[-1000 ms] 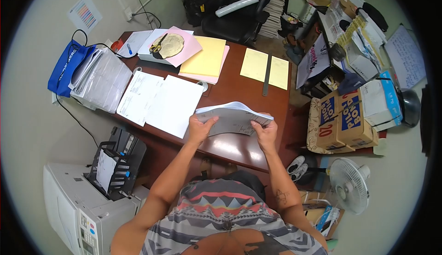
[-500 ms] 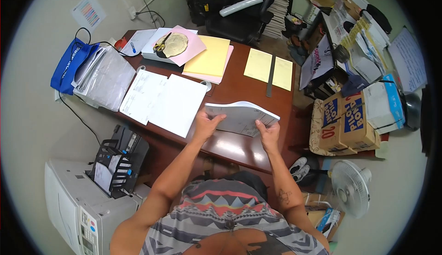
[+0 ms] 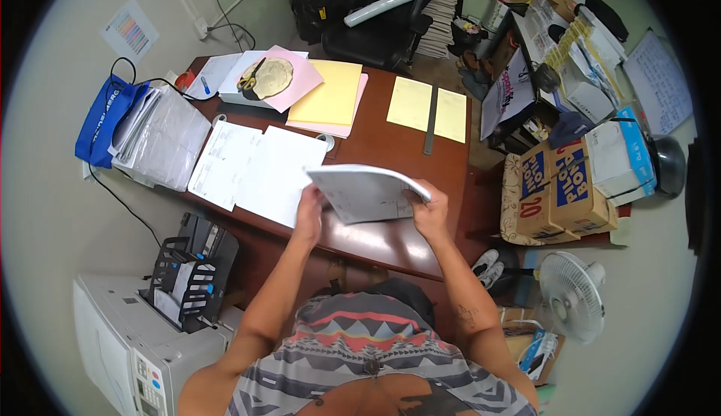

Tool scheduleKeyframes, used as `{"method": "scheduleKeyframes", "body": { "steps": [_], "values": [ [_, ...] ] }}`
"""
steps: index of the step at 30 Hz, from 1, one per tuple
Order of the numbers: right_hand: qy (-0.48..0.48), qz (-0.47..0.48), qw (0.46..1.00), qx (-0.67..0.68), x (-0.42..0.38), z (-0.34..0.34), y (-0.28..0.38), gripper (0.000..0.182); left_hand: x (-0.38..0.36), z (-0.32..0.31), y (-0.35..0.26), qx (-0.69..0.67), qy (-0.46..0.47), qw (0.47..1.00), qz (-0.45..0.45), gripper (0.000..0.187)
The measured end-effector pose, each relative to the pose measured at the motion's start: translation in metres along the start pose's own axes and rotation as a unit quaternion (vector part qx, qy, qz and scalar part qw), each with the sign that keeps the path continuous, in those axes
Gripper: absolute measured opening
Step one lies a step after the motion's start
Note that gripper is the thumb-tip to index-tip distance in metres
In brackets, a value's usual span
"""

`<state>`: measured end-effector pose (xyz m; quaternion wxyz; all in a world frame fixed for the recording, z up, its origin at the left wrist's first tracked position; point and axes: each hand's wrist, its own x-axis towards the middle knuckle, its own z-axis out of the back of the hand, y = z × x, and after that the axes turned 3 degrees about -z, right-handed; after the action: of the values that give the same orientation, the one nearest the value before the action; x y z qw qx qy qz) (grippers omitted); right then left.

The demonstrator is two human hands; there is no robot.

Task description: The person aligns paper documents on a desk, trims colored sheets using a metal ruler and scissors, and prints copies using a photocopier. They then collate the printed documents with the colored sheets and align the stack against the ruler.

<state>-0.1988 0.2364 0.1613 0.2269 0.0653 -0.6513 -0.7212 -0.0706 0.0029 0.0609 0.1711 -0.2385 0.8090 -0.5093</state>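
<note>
One paper stack (image 3: 360, 192) in right fingers (image 3: 429, 209)

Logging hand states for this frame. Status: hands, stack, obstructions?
Right hand gripping paper stack at right end. Left hand at left edge, grip unclear. Stack held over desk. White sheets near left hand, possibly in the way.

A black chair (image 3: 360, 46) holds a white roll (image 3: 379, 8). A ruler (image 3: 430, 119) lies across yellow paper (image 3: 409, 104). A fan (image 3: 572, 298) stands near brown boxes (image 3: 574, 198).
</note>
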Motion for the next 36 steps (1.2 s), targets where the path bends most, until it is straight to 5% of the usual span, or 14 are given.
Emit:
{"method": "scheduleKeyframes", "body": {
  "steps": [1, 3, 4, 5, 11, 13, 14, 19, 20, 22, 27, 29, 31, 36],
  "values": [
    [0.024, 0.109, 0.992, -0.065, 0.001, 0.001, 0.014, 0.02, -0.012, 0.011, -0.008, 0.004, 0.002, 1.0, 0.001, 0.075],
    [0.103, 0.231, 0.961, -0.111, -0.001, 0.004, 0.032, 0.022, -0.039, 0.022, -0.028, -0.348, 0.076, 0.881, 0.311, 0.101],
    [0.143, 0.255, 0.944, -0.154, -0.008, 0.005, 0.03, 0.023, -0.043, 0.021, -0.033, -0.417, 0.137, 0.848, 0.297, 0.118],
    [0.182, 0.282, 0.921, -0.196, -0.013, 0.007, 0.027, 0.024, -0.045, 0.016, -0.036, -0.375, 0.032, 0.861, 0.343, 0.108],
    [0.196, 0.242, 0.899, -0.308, -0.057, 0.017, -0.111, 0.031, -0.028, 0.041, 0.038, -0.042, 0.071, 0.917, 0.391, 0.045],
    [-0.004, -0.154, 0.986, -0.059, -0.08, 0.007, -0.156, 0.042, -0.027, 0.048, 0.053, -0.067, 0.049, 0.911, 0.404, 0.043],
    [-0.003, -0.153, 0.986, -0.06, -0.076, 0.008, -0.163, 0.042, -0.027, 0.049, 0.058, -0.064, 0.052, 0.917, 0.391, 0.042],
    [0.078, -0.55, 0.787, 0.267, -0.062, 0.016, -0.178, 0.041, -0.021, 0.045, 0.062, 0.045, 0.077, 0.922, 0.377, 0.043],
    [0.077, -0.547, 0.789, 0.268, -0.056, 0.01, -0.179, 0.041, -0.014, 0.038, 0.067, 0.244, 0.118, 0.905, 0.328, 0.046],
    [0.127, -0.303, 0.889, -0.318, -0.049, -0.02, -0.166, 0.033, -0.01, 0.002, 0.056, 0.58, 0.214, 0.775, 0.131, 0.053],
    [0.183, -0.323, 0.912, -0.174, -0.025, -0.042, -0.107, 0.022, -0.01, -0.061, 0.027, 0.628, 0.251, 0.722, 0.148, 0.049],
    [0.143, -0.455, 0.877, 0.059, -0.027, -0.008, -0.129, 0.019, 0.005, -0.005, 0.043, 0.222, 0.18, 0.91, 0.301, 0.041],
    [0.138, -0.483, 0.864, 0.015, -0.03, 0.013, -0.133, 0.021, 0.006, 0.016, 0.026, 0.169, 0.149, 0.902, 0.369, 0.034],
    [0.207, -0.216, 0.884, -0.36, -0.03, -0.036, -0.164, 0.029, 0.0, -0.046, 0.032, 0.616, 0.153, 0.751, 0.18, 0.037]
  ]
}}
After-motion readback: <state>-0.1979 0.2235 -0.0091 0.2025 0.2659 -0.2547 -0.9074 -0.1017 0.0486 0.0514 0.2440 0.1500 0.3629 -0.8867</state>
